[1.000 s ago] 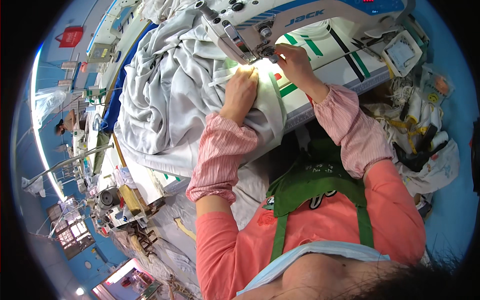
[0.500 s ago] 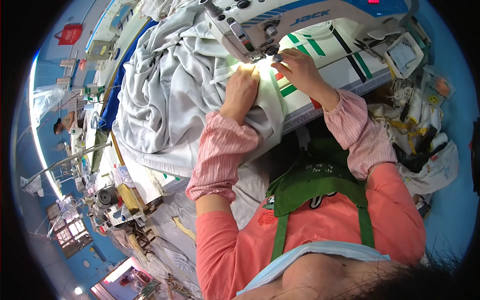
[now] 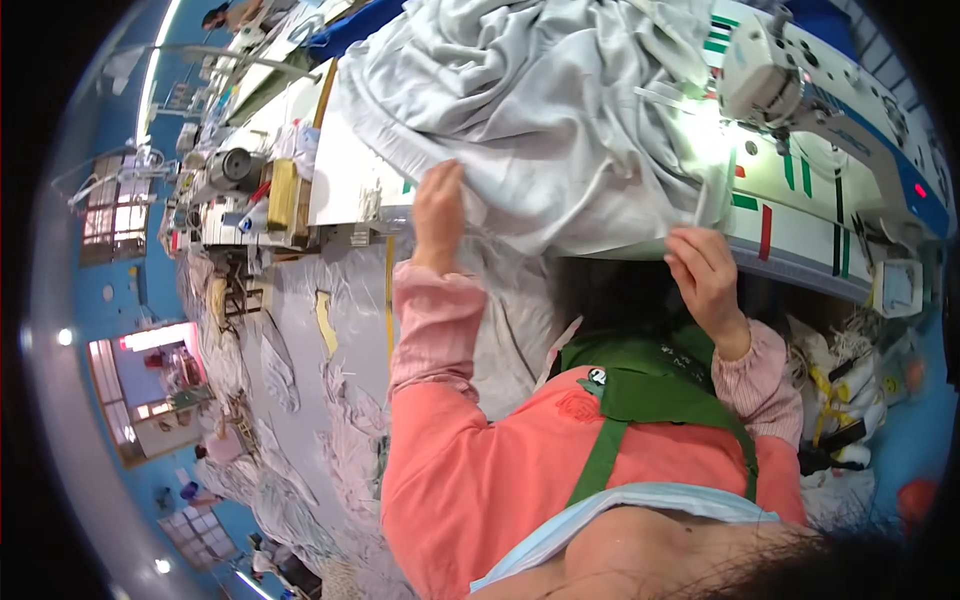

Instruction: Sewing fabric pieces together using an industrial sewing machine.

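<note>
A large heap of light grey fabric (image 3: 560,130) lies in folds over the white sewing table. At its near left edge, my left hand (image 3: 438,215) is closed with its fingertips on the cloth. My right hand (image 3: 706,285) pinches the near right corner of the fabric, just over the table's front edge; a narrow pale strip (image 3: 712,198) stands out from the cloth beside those fingers. To the right, the white and blue sewing machine (image 3: 765,85) has its lamp lit over the fabric's right side. Its needle is too small to make out.
Green, red and black tape strips (image 3: 766,232) run across the tabletop at the right. A small white tray (image 3: 897,288) sits at the table's right end, above a pile of cones and scraps (image 3: 850,390). Further left stand a motor (image 3: 237,170) and another workbench.
Both hands have left the needle area. My left hand is now at the fabric's left edge, my right at its near right corner. The view has turned, and the machine appears further right.
</note>
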Motion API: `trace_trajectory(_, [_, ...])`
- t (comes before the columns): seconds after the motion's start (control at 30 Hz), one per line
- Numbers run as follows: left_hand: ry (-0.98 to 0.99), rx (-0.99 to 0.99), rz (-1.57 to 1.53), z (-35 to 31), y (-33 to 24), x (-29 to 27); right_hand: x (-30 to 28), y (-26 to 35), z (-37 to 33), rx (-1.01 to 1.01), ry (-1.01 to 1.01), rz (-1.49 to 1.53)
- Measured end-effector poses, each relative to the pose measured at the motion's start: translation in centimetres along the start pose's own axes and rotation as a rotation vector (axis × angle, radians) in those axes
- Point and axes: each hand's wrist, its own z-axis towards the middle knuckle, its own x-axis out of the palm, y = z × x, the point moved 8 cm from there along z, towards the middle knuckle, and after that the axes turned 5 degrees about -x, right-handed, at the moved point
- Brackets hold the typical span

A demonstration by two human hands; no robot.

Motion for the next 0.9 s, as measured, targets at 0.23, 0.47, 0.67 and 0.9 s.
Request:
trace_trajectory(0.23, [0.189,0.180,0.394,1.6,14.4,0.3,-0.1,1.9,-2.2,0.094,0.038,-0.040])
trace_trajectory(0.47, [0.231,0.066,0.319,5.7,22.9,3.6,-2.4,3.7,-4.6,0.232,-0.006,-0.136])
trace_trajectory(0.67, [0.274,-0.066,0.058,6.9,24.5,4.2,-3.2,5.2,-5.9,0.294,-0.051,-0.177])
trace_trajectory(0.9, [0.152,-0.208,0.158,5.0,29.0,2.7,-2.1,8.2,-3.7,0.214,-0.025,-0.120])
